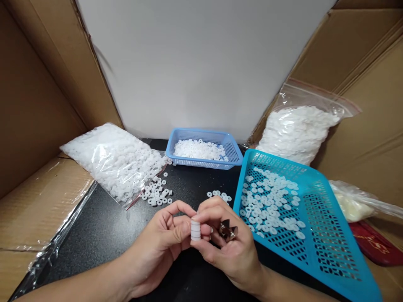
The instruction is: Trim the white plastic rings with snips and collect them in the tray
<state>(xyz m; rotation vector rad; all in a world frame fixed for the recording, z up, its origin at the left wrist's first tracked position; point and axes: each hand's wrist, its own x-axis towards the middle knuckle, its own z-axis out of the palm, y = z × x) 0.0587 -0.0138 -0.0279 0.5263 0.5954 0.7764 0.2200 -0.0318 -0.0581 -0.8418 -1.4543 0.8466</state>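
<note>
Black tabletop, backed by white panel. Stack of white rings: clasped at centre between fingertips of left hand and right hand. Metal piece: tucked in right hand. Teal basket: set at three o'clock. Loose rings: scattered at eleven. Blue basket: placed at twelve, rings inside.

Two baskets: one turquoise basket and one light-blue basket beyond its far left corner. Three clear bags: a left bag well left of the turquoise basket, a large bag behind it, a small bag to its right. Left of it: one ring stack, two hands and two loose clusters of rings, the nearer cluster about eight.
</note>
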